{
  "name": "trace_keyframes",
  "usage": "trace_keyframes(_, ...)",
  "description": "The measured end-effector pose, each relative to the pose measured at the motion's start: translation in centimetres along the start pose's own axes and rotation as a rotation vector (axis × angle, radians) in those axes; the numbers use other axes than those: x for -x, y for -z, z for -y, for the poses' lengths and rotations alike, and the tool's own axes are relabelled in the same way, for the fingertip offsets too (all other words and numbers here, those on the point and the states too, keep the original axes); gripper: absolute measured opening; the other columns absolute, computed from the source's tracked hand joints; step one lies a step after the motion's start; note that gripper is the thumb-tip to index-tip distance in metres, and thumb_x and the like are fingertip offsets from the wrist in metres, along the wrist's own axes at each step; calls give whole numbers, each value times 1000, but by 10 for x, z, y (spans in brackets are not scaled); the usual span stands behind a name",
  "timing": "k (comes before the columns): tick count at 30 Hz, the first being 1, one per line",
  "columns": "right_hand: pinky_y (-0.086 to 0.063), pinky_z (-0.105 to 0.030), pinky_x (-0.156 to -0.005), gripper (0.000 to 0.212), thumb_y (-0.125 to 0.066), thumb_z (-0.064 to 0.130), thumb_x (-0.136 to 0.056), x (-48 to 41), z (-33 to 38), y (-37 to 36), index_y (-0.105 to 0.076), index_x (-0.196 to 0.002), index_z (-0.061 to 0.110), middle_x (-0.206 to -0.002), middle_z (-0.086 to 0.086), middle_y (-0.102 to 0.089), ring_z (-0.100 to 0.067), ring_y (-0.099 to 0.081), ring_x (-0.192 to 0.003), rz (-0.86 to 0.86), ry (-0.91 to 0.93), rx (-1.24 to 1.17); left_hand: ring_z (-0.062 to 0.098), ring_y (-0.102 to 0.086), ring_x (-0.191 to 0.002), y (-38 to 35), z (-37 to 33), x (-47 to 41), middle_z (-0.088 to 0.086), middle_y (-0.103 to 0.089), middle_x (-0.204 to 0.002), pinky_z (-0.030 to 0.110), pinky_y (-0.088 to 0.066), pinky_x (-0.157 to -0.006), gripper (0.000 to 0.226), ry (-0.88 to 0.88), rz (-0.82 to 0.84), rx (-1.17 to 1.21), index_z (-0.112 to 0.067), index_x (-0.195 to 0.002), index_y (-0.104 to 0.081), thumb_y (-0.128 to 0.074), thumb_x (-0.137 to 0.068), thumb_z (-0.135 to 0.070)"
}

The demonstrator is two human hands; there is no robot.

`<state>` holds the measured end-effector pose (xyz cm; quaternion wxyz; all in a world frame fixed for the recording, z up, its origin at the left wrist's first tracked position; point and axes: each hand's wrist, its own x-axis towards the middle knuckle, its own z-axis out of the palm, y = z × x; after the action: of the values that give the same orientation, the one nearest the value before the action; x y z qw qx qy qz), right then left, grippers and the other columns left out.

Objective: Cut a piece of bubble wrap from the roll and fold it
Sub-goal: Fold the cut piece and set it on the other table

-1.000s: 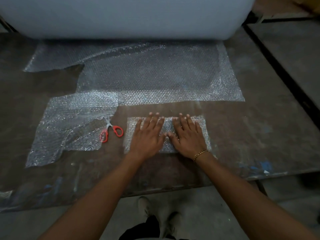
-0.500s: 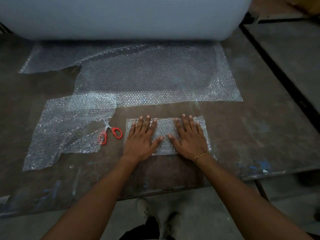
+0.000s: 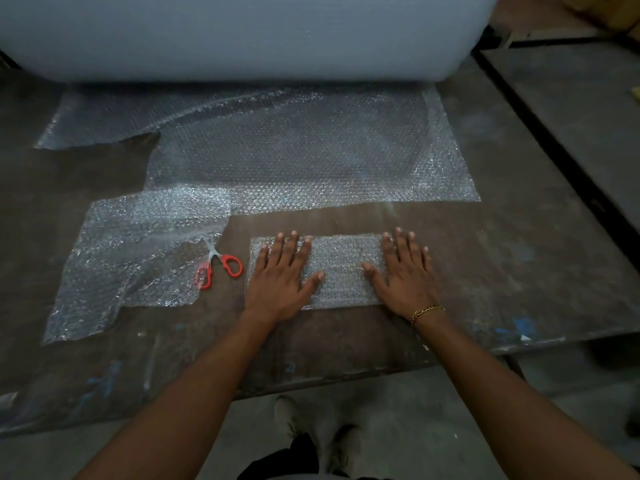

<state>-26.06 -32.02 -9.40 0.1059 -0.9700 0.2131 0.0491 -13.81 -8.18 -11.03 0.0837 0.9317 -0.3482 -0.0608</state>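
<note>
Fingers (image 3: 292, 245) on both hands lie straight and spread, gripping nothing, in the head camera's downward view. Left hand (image 3: 277, 282) and right hand (image 3: 405, 278) press flat on opposite ends of a small folded piece of bubble wrap (image 3: 341, 268), which sits mid-picture on the dark table (image 3: 519, 265), near its front edge. At nine o'clock from the piece, just beside it, red-handled scissors (image 3: 220, 266) rest partly on a loose crumpled offcut (image 3: 138, 254). At twelve o'clock, apart from the piece, an unrolled sheet (image 3: 311, 161) runs back under the big roll (image 3: 242, 32). Cutting appears done and the piece looks folded; only flattening, or perhaps another fold, seems left.
</note>
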Motion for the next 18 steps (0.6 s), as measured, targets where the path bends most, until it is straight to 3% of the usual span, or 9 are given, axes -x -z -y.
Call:
trace_keyframes(3,4,-52,-126,92,-8,79,-93,-1,-1,6,-2,-163,21,-172,-7,5,-27,10,-157,-6,-38,-16,17,17,-154,2,-1,0,-2,12,-169,47,4,-125,80,15,20,23,-30,-160,6,-8,-96,-75)
trace_keyframes(7,-14,-51,-121,77,-39,63,-91,-9,2,23,-36,-155,21,-164,-7,-32,-29,-23,-152,-134,45,-59,11,23,-151,11,0,1,-5,18,-167,42,9,-125,89,27,8,213,-26,-160,12,-6,-91,-80)
trace_keyframes(10,-17,-46,-118,70,-45,50,-86,-20,0,32,-43,-151,24,-159,-4,-39,-27,-30,-148,-62,151,-57,5,24,-150,17,3,2,-9,16,-168,42,9,-125,89,5,-17,333,-28,-160,8,-6,-90,-81)
trace_keyframes(14,-20,-44,-116,69,-43,47,-81,-36,7,40,-47,-147,24,-150,-2,-46,-24,-36,-143,19,233,-4,0,22,-149,33,3,3,-12,9,-168,34,13,-121,92,-16,-55,397,-29,-161,0,-4,-87,-84)
trace_keyframes(16,-24,-43,-113,70,-43,48,-79,-41,16,43,-48,-144,24,-144,-3,-49,-24,-42,-136,57,255,7,4,15,-152,38,2,3,-10,3,-169,36,10,-123,91,0,-70,386,-29,-162,-6,-10,-88,-82)
trace_keyframes(18,-30,-45,-109,73,-43,51,-76,-45,23,45,-46,-144,25,-140,-4,-49,-26,-45,-131,102,252,49,15,-9,-154,41,0,4,-3,-19,-167,46,-8,-124,83,30,-158,339,-26,-158,-25,-24,-91,-74)
